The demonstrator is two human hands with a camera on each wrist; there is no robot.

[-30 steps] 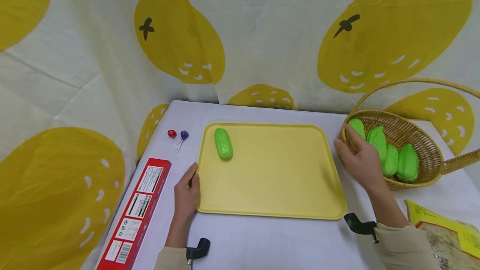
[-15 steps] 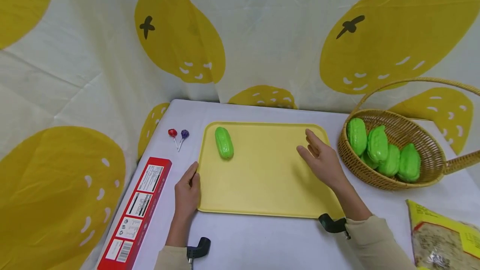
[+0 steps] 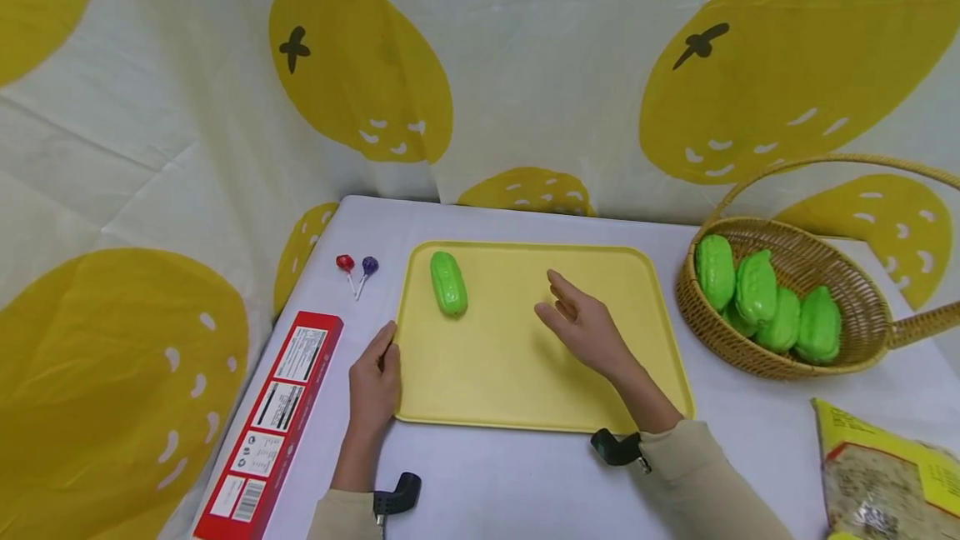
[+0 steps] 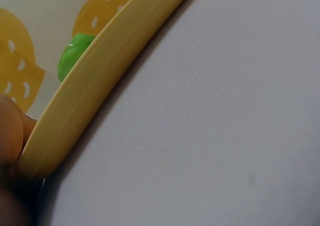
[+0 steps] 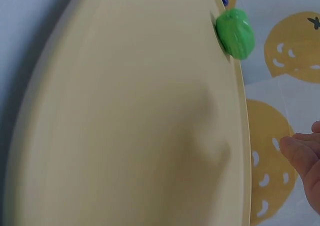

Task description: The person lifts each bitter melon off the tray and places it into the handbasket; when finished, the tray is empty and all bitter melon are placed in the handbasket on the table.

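Observation:
A shiny green, ridged pod-shaped piece point(image 3: 449, 283) lies in the upper left part of a yellow tray point(image 3: 525, 390). My left hand point(image 3: 374, 380) holds the tray's left edge, its thumb by the rim; the left wrist view shows the tray's side wall point(image 4: 95, 95) beyond part of that hand point(image 4: 11, 131). Over the right half of the tray hovers my right hand point(image 3: 588, 332), fingers loosely extended and nothing in them, its shadow falling on the tray. To its right, a wicker basket point(image 3: 862, 307) contains several similar green pieces point(image 3: 756, 290).
Two lollipops, red point(image 3: 345, 262) and purple point(image 3: 370, 265), lie beyond the tray's left side. Nearer on the left is a long red box point(image 3: 281, 407). A yellow-topped plastic bag point(image 3: 885, 473) lies front right. Patterned cloth hangs behind the table point(image 3: 480, 482).
My right hand has moved left, from the basket's near side to over the tray. My left hand stays at the tray's edge, and the green piece on the tray has not moved.

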